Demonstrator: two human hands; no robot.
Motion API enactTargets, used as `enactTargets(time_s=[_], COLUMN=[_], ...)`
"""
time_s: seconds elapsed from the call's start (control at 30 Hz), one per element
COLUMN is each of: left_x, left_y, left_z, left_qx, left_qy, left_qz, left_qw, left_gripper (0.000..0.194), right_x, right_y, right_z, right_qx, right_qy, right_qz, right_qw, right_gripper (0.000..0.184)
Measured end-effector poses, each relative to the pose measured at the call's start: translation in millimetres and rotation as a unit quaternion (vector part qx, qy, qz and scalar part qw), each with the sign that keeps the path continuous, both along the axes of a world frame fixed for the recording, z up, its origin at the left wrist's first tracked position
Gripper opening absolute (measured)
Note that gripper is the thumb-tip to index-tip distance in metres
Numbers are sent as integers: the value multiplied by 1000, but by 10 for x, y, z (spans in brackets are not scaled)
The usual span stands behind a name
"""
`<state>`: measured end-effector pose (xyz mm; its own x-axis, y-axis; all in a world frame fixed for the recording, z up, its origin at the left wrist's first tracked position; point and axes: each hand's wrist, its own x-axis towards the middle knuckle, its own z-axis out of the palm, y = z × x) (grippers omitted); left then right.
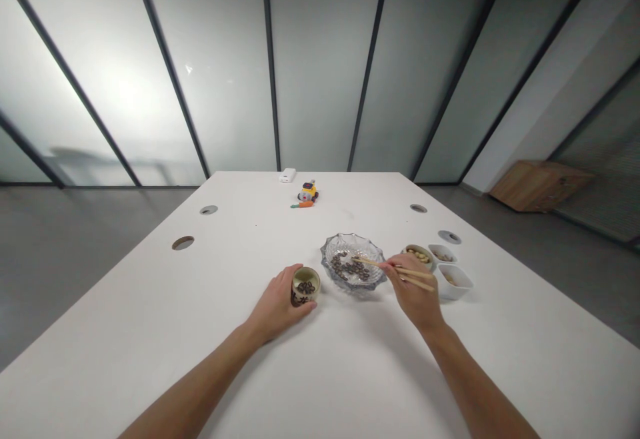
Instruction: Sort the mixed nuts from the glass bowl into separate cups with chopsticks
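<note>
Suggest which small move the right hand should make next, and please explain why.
Probably, the right hand should gently close the chopsticks on one of the dark beans in the glass bowl. The tips appear close to these beans, though whether one is already gripped is too small to tell. The left hand holds a small cup with similar beans inside.

Glossy glass bowl (369, 247), wooden chopsticks (369, 262)

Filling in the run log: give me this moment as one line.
left hand: around cup | right hand: holding chopsticks, tips at glass bowl | contents: dark beans in cup and glass bowl
</note>
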<state>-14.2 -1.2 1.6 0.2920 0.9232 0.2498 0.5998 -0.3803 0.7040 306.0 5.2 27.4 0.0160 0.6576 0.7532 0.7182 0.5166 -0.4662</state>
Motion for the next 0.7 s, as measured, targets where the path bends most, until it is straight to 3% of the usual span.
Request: enactTargets(time_s=[0.33, 0.7], left_x=[1, -4], left_y=[8, 1], left_z=[-4, -6], left_qx=[-8, -6], left_qy=[6, 6], left_qz=[-1, 1], left_qw=[1000, 1000], left_gripper=[67, 67], right_x=[23, 4], right_y=[23, 7], right_z=[-26, -7], right_qx=[3, -1], right_qy=[-9, -10], right_qz=[-12, 21], right_qw=[1000, 1000], right_gripper=[38, 40])
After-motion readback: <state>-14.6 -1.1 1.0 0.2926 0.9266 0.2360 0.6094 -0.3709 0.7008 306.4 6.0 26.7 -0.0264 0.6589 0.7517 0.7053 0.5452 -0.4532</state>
